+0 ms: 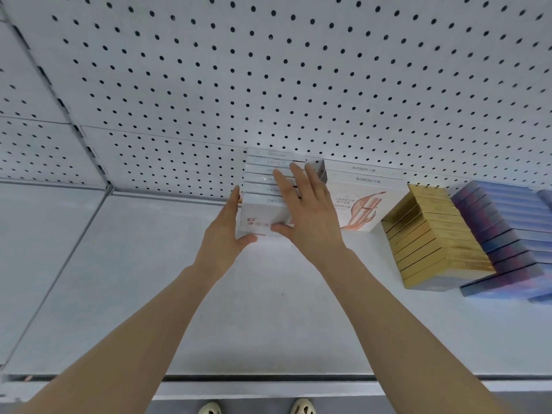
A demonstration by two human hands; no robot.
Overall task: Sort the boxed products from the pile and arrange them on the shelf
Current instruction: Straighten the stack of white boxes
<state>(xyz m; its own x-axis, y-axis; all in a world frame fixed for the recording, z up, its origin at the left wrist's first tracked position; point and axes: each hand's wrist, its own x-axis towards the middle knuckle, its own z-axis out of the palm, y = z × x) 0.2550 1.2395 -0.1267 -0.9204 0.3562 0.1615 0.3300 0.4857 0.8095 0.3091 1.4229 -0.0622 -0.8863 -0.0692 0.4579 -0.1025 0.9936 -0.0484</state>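
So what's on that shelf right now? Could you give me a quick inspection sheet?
Surface: pale grey shelf, pegboard behind.
Job's things: white boxes in a row; Marubi boxes, gold boxes, blue boxes to their right.
Clutter: nothing seen.
Hands: left hand against the white row's left side, right hand flat on its top and front.
Cables: nothing seen.
Surroundings: shoes below the shelf edge.

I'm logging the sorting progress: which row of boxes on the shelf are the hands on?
The leftmost row, the white boxes, held between left hand and right hand; the gold boxes and blue boxes stand untouched.
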